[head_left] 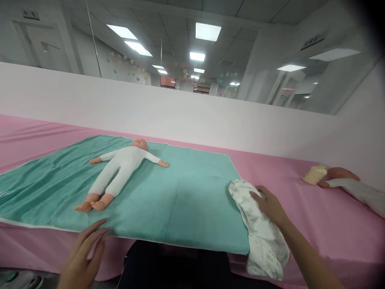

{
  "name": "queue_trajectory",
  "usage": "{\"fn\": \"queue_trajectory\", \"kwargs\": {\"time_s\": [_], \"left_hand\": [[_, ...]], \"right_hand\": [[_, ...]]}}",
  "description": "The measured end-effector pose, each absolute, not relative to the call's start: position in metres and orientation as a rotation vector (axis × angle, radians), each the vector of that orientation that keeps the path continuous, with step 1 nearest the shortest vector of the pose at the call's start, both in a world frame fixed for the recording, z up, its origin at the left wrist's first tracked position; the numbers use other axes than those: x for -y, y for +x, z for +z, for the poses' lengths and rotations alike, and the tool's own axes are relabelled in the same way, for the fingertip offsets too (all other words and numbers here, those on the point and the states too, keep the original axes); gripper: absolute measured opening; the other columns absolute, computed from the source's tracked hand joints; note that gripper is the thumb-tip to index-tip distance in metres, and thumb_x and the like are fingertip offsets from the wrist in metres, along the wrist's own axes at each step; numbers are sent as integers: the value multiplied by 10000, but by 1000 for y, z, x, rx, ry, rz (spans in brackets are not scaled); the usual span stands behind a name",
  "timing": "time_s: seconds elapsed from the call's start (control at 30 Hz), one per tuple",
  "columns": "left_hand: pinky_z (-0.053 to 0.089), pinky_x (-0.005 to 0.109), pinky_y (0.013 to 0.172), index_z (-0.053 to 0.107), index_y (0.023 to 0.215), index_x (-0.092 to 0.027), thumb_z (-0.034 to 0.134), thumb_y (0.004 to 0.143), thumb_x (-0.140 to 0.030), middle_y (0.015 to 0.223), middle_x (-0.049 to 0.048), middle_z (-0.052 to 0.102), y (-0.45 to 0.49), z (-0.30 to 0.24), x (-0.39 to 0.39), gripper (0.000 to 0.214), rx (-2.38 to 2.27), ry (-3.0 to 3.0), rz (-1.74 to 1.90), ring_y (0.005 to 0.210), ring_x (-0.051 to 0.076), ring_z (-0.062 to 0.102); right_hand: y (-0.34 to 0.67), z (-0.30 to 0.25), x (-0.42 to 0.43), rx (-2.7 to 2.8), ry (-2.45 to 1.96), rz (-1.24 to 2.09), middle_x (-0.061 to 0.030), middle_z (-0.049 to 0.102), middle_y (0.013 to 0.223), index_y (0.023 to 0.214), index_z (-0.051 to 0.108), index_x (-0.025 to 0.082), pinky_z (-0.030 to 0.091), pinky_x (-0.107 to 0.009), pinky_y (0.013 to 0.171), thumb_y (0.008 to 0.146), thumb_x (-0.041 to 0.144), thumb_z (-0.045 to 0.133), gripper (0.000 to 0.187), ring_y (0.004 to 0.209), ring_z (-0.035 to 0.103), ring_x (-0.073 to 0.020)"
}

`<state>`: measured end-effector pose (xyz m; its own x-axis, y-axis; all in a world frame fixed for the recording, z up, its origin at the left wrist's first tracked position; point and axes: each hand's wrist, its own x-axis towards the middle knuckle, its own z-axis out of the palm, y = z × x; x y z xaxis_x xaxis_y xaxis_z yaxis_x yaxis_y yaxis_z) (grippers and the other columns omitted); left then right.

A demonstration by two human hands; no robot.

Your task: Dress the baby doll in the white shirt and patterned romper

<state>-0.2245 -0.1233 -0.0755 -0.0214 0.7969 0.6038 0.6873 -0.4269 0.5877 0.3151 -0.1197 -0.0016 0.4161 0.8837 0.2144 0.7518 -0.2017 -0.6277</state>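
A baby doll in a white bodysuit lies on its back on a green towel, arms spread and feet toward me. My left hand is raised near the towel's front edge, below the doll's feet, with its fingers apart and nothing in them. At the towel's right edge lies a bunched white printed cloth, perhaps a baby garment. My right hand has its fingers closed on the cloth's upper part; some fingertips are hidden. The cloth's lower end reaches the table's front edge.
A pink sheet covers the table. To the right, a second doll lies beside a cream bottle. A white wall with a large pane above it runs along the back. Shoes show at lower left.
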Motion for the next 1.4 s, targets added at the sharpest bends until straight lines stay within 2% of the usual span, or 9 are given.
{"fn": "queue_trajectory", "kwargs": {"time_s": [0.13,0.33,0.4,0.7,0.97,1.1,1.17,1.23,1.4], "left_hand": [[419,374,923,554,1001,-277,453,820,-351,1083,7,576,-146,-36,88,220,-1256,1829,1212,1045,219,529],[453,351,846,377,1276,-248,628,730,-363,1275,97,453,-22,17,61,612,-588,1536,809,1085,231,502],[435,365,870,394,1285,-226,622,741,-373,1285,114,451,5,24,61,607,-449,1449,765,1112,250,483],[457,290,743,556,1065,-155,572,731,-527,999,95,618,-2,59,31,500,-663,1198,975,866,203,578],[391,249,576,596,857,-159,504,691,-635,832,74,623,-43,132,21,513,-1018,1834,702,717,199,560],[361,237,583,625,753,-183,595,648,-550,812,63,637,-39,172,24,383,-1032,2231,381,704,198,559],[356,233,572,639,737,-191,635,615,-510,793,52,639,-30,190,28,341,-976,2290,252,679,189,555],[358,232,564,653,746,-199,653,594,-486,773,45,639,-22,204,36,325,-899,2294,153,661,181,549],[348,249,554,661,730,-191,604,641,-476,686,42,611,-23,224,59,304,-901,2373,131,596,163,519]], "right_hand": [[273,57,107,1180,-1550,564,-15,556,771,892,569,189,396,-223,534,726,521,549,372,613,492,-118],[212,102,83,1114,-1132,743,0,572,801,884,554,197,436,-214,615,709,465,619,327,691,530,-114],[203,105,77,1062,-1085,786,1,585,818,888,557,203,447,-221,637,715,467,615,321,724,551,-125],[294,55,88,855,-1193,604,-25,593,830,877,547,194,475,-252,608,710,488,600,343,699,567,-148],[351,-39,103,1395,-2073,555,-57,586,709,755,547,174,430,-314,594,765,493,475,327,649,549,-188],[311,3,101,1771,-2118,140,-169,521,1134,967,583,157,398,-450,798,720,383,564,336,1005,504,-319],[273,47,100,1893,-1740,279,-103,361,1346,1255,425,258,369,-428,900,746,401,566,547,1177,395,-291],[231,90,99,1917,-1329,576,-49,343,1361,1318,334,315,384,-389,913,767,415,561,605,1196,386,-252],[163,146,92,1849,-990,699,-38,504,1161,1188,462,270,434,-354,812,695,414,646,545,1026,502,-218]]}}
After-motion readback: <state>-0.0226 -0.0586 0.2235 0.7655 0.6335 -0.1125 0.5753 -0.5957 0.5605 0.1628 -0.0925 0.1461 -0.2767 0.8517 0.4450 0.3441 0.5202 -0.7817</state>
